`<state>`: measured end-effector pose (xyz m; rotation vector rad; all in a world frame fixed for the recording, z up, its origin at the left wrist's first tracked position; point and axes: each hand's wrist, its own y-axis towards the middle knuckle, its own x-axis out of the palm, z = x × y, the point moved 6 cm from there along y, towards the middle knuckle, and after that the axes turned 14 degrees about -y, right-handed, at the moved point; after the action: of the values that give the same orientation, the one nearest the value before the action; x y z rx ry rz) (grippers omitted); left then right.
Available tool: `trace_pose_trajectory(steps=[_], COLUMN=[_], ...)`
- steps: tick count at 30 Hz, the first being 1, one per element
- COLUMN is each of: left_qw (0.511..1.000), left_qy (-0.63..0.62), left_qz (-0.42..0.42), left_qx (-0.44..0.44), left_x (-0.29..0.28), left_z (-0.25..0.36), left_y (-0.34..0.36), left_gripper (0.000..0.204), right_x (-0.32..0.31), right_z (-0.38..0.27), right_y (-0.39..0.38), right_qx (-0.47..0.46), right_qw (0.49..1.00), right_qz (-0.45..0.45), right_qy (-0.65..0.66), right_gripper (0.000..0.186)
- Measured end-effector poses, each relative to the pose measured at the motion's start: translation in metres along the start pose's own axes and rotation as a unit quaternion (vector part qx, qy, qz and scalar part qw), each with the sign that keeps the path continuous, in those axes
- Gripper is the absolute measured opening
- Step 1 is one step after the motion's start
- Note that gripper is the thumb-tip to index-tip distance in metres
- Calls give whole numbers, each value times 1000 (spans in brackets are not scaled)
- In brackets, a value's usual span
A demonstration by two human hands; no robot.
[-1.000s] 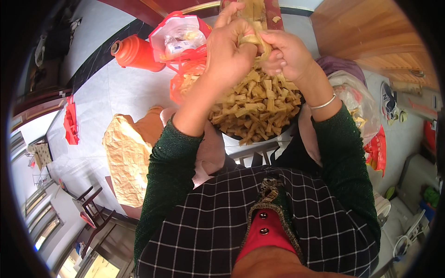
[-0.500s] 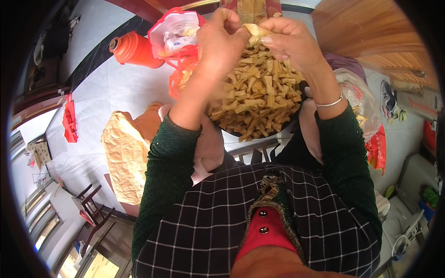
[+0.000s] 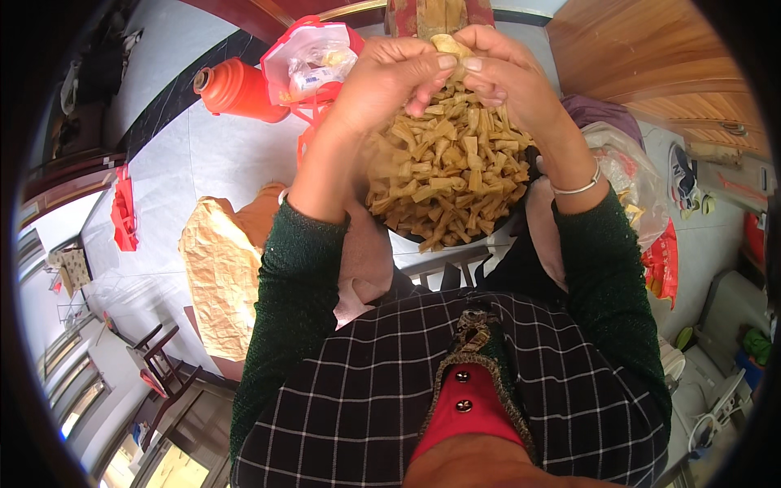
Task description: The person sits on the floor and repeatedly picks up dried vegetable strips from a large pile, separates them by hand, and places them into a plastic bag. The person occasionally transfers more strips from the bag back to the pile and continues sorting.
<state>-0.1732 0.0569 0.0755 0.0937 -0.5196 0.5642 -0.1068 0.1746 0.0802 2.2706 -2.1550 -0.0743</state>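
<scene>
While both hands meet at the far side of the pile (image 3: pixel 455 175), the piece (image 3: pixel 450 46) sits between them, pinched from two sides. The left hand (image 3: pixel 389 81) has thumb and fingers closed on its left edge, and the right hand (image 3: pixel 514 75) is likewise clamped on its right, so neither is nearer: the piece lies just right of the left thumb and just left of the right one. Its yellow top shows as a rounded fold beyond the thumb tips, with a narrower part running nearward between the hands. From what shows, its long axis seems to point near to far, crossing the line from hand to hand; the fingers cover too much to tell how its ends lie.

Below and nearer the person, the heaped knots fill a dark bowl (image 3: pixel 495 233), whose rim shows at the near edge. Beyond the piece, flat strips (image 3: pixel 435 18) lie lengthwise, near to far, on a red bench (image 3: pixel 482 15). They line up roughly with the held piece, a little to its left, apart from either hand.
</scene>
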Motion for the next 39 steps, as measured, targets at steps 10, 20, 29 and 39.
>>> trace_pose_trajectory(steps=[10,20,29,39], left_qw=[990,841,820,760], left_qy=[-110,538,561,621], left_qz=[-83,-23,85,189], left_qx=[9,59,75,26], left_x=[-5,11,-23,-49], left_z=[11,3,8,-1], left_y=[-13,-10,26,51], left_gripper=[26,19,23,30], right_x=[-42,-16,-55,-71], right_z=[-16,3,15,42], right_y=[-17,-10,22,45], right_qx=[-69,-46,-10,134], right_qw=[979,948,891,745], right_qz=[59,84,149,204], right_qy=[-185,-304,-429,-620], right_gripper=[14,14,21,20])
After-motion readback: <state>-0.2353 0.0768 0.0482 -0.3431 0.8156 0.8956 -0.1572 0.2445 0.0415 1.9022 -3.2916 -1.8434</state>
